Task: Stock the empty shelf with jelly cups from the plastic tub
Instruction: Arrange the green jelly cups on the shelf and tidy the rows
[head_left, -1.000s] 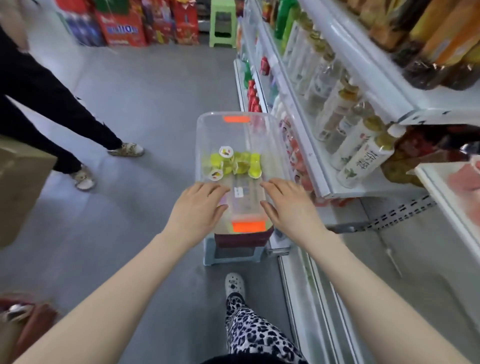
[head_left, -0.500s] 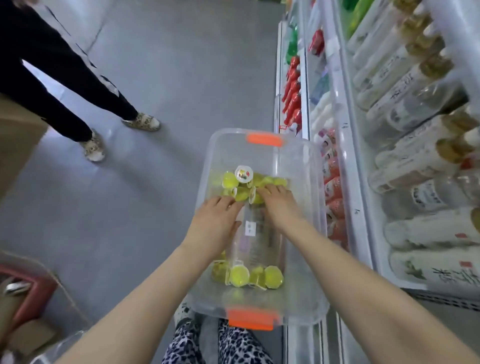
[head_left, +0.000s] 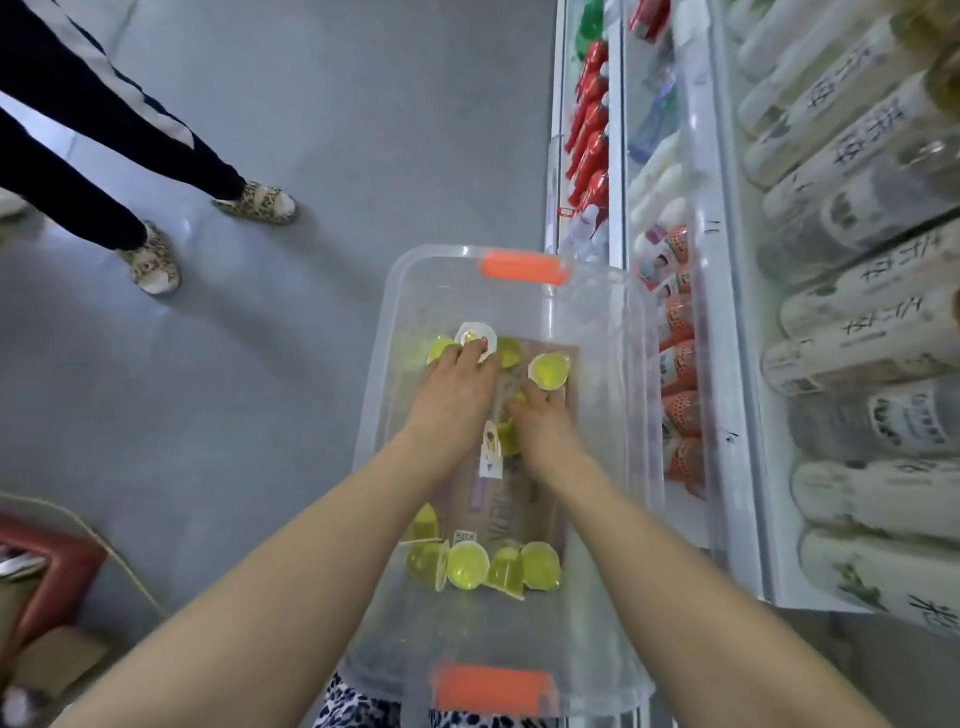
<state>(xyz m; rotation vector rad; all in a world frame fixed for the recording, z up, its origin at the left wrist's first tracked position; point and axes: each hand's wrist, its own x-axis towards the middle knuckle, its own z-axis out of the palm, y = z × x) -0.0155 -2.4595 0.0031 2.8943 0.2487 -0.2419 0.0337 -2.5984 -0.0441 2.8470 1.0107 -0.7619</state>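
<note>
Reaching into plastic tub (head_left: 615, 415), left hand (head_left: 457, 387), right hand (head_left: 543, 423) touching jelly cups (head_left: 549, 370); grip on either unclear.

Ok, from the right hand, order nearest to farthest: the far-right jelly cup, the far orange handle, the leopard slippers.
1. Jelly cup, just past the right hand.
2. Orange handle, far end of the tub.
3. Slippers, far left on the floor.

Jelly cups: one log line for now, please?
left hand: touching far jelly cups | right hand: beside it | both inside plastic tub
</note>
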